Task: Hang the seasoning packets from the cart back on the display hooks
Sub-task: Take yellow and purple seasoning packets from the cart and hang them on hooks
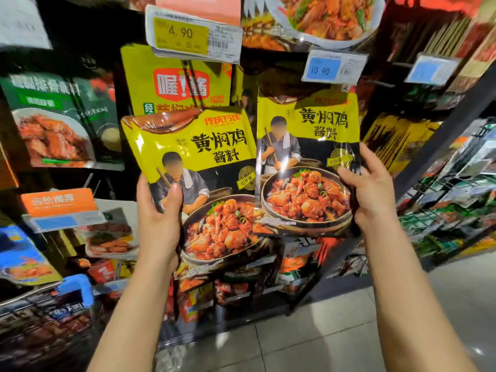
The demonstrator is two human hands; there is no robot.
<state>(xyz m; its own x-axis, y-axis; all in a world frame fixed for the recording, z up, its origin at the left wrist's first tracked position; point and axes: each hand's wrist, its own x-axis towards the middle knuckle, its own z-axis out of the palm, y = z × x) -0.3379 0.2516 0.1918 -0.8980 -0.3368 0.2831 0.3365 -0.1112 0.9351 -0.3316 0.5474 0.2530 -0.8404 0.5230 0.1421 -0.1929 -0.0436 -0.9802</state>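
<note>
My left hand (158, 218) grips the lower left edge of a yellow-and-black braised-chicken seasoning packet (212, 178), raised in front of the display and tilted slightly left. Its top edge reaches a thin black hook (192, 84) under the 4.90 price tag (188, 33). My right hand (373, 189) holds the right edge of a matching packet (306, 162), which sits under the 10.90 tag (332, 67); its top is hidden in shadow. The two packets overlap at their inner edges.
Another yellow packet (171, 79) hangs behind the left one. Green rib-sauce packets (56, 116) hang at the left. A cart with a blue handle (77, 288) and packets inside stands at lower left. More hooked goods fill the shelves at right; tiled floor lies below.
</note>
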